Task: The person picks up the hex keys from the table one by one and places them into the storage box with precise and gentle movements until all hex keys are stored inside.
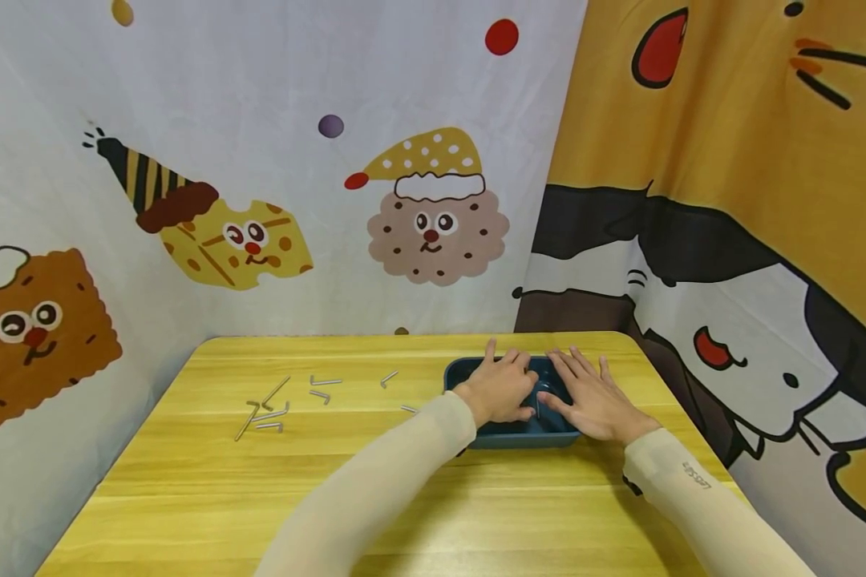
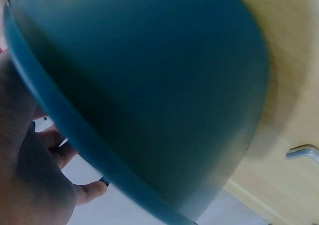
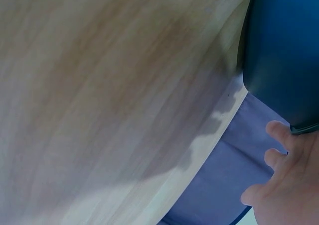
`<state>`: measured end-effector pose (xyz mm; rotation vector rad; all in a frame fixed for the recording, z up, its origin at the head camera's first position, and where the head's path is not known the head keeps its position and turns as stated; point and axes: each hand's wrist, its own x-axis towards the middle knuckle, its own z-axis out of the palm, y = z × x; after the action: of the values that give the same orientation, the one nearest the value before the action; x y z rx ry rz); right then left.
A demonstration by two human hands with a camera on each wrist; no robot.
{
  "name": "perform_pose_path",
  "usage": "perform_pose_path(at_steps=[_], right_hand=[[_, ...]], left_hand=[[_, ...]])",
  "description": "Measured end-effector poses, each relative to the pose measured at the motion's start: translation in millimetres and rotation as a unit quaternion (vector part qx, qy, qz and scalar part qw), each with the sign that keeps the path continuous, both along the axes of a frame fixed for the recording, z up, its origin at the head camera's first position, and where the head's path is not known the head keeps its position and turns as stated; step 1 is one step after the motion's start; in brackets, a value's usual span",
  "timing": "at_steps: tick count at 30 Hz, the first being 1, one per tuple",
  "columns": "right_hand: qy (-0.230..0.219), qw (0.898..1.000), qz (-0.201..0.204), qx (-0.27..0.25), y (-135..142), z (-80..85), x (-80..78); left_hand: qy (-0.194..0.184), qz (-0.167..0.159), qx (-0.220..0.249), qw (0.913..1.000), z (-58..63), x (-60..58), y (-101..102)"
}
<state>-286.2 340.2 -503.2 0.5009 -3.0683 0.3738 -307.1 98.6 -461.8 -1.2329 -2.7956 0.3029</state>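
Note:
A dark blue plastic tray [image 1: 527, 440] stands on the table, right of its middle. My left hand [image 1: 496, 390] reaches over the tray's left side, index finger extended forward and thumb pointing inward. Along the right rim lies my right hand [image 1: 593, 398] with its fingers spread and its thumb over the inside. Between the two thumbs a thin metal piece [image 1: 537, 409] shows inside the tray; my left hand hides much of the interior. In the left wrist view the tray's outer wall [image 2: 164, 85] fills the middle, and the left hand [image 2: 37, 170] shows past its rim.
Several L-shaped hex keys lie left of the tray, among them a long one [image 1: 247, 421] and a short one [image 1: 390, 379]. Another hex key [image 1: 409, 409] lies close by the tray's left side. Patterned curtains [image 1: 433, 96] hang behind the wooden table [image 1: 188, 497].

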Motion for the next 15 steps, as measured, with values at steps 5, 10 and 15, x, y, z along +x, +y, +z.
perform_pose_path(at_steps=[5,10,15], right_hand=[[-0.002,1.000,-0.001,0.003,0,-1.1,0.0],[-0.001,1.000,-0.001,0.004,0,-1.6,0.2],[0.002,1.000,0.001,0.003,-1,-0.9,0.4]], left_hand=[[-0.006,0.004,0.012,0.9999,3.0,3.8,-8],[-0.008,0.004,0.037,0.9993,5.3,7.1,-19],[-0.015,0.004,0.054,0.9984,5.0,7.8,-32]])
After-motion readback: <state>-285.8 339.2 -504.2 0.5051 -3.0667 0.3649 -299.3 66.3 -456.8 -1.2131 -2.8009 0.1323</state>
